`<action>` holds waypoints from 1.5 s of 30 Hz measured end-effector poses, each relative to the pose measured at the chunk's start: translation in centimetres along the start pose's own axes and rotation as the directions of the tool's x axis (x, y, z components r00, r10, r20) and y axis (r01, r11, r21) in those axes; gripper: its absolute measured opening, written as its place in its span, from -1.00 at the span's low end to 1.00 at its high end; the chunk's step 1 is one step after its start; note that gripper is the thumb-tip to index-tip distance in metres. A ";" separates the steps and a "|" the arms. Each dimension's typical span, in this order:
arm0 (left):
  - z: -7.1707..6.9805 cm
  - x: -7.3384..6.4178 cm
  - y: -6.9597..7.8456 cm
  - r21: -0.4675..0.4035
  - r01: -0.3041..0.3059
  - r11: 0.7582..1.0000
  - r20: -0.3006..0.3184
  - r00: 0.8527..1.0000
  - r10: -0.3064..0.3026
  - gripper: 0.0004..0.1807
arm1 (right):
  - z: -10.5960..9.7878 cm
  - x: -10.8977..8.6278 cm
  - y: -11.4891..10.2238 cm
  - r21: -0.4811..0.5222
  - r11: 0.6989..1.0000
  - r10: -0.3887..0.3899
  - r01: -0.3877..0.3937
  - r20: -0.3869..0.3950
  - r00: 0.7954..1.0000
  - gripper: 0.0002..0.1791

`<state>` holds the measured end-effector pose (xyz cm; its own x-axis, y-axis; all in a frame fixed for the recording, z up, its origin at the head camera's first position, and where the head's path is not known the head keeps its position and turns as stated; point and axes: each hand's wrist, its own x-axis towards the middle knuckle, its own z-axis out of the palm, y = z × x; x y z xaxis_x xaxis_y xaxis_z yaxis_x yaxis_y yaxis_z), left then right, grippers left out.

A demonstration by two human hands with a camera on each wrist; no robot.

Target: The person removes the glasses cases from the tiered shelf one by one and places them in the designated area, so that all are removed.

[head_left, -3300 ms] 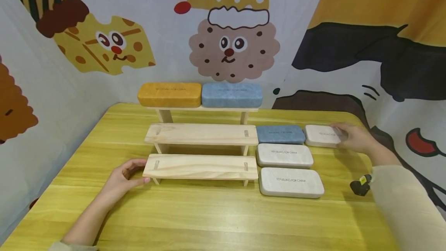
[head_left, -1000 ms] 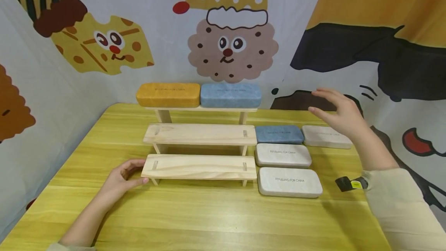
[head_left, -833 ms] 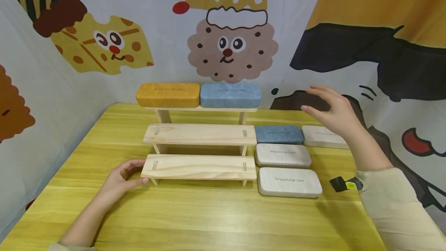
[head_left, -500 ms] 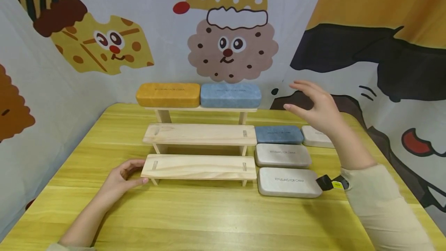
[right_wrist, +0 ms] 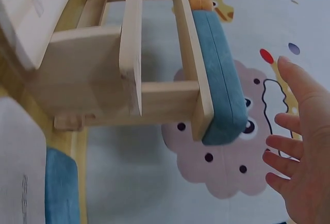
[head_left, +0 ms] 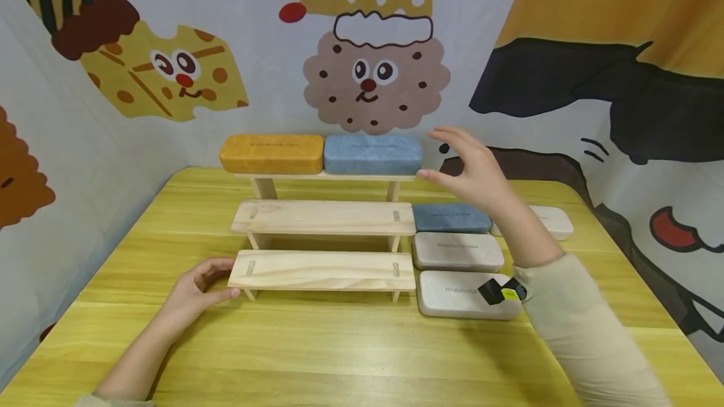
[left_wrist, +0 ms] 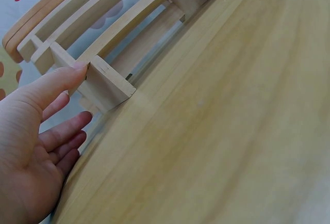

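Note:
A three-tier wooden display rack (head_left: 322, 217) stands mid-table. My left hand (head_left: 195, 291) holds the left end of its lowest shelf, thumb at the front corner and forefinger at the back one. In the left wrist view, the thumb of my left hand (left_wrist: 38, 131) meets the shelf's end while the lower fingers hang free. On the top shelf lie an orange glasses case (head_left: 271, 154) and a light blue glasses case (head_left: 373, 156). My right hand (head_left: 475, 171), empty with thumb and fingers spread, hovers just off the blue case's right end; the right wrist view shows a gap there.
Right of the rack lie a darker blue case (head_left: 452, 217) and pale cases, a middle one (head_left: 458, 253), a front one (head_left: 447, 303) and a partly hidden far one (head_left: 557, 222). A patterned cloth wall (head_left: 271, 80) rises behind the table (head_left: 283, 357).
My right hand let go of the far pale case, rose, and moved left to the light blue case's end. The left hand stays at the lowest shelf.

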<state>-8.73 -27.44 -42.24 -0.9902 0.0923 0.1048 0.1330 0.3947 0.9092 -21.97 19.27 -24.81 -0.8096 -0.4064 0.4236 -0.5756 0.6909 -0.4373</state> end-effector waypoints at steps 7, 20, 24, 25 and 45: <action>0.0 0.0 0.0 -0.014 0.007 1.000 0.000 1.000 -0.007 -0.44 | 1.5 1.3 -1.3 0.025 0.999 -0.046 0.046 0.010 0.999 -0.20; 0.0 0.0 -0.1 0.002 0.011 1.000 0.000 1.000 -0.011 -0.43 | 4.1 3.4 -2.2 0.064 0.997 0.025 -0.031 0.088 0.996 -0.14; 0.0 0.0 -0.2 0.001 0.019 1.000 0.008 1.000 -0.019 -0.42 | 4.5 3.9 -2.2 0.080 0.996 0.042 -0.050 0.102 0.994 -0.14; -0.1 0.0 -0.3 0.001 0.021 1.000 0.008 1.000 -0.021 -0.42 | 4.6 4.0 -2.2 0.085 0.995 0.045 -0.054 0.105 0.993 -0.14; 0.0 0.0 -0.2 -0.004 0.024 1.000 0.004 1.000 -0.024 -0.41 | 5.9 5.1 -1.9 -0.025 0.995 0.095 -0.093 0.097 0.991 -0.11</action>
<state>-8.75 -27.53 -42.40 -0.9929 0.0865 0.0817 0.1094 0.3932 0.9129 -25.68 12.37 -26.56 -0.8678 -0.3955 0.3009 -0.4951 0.7406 -0.4544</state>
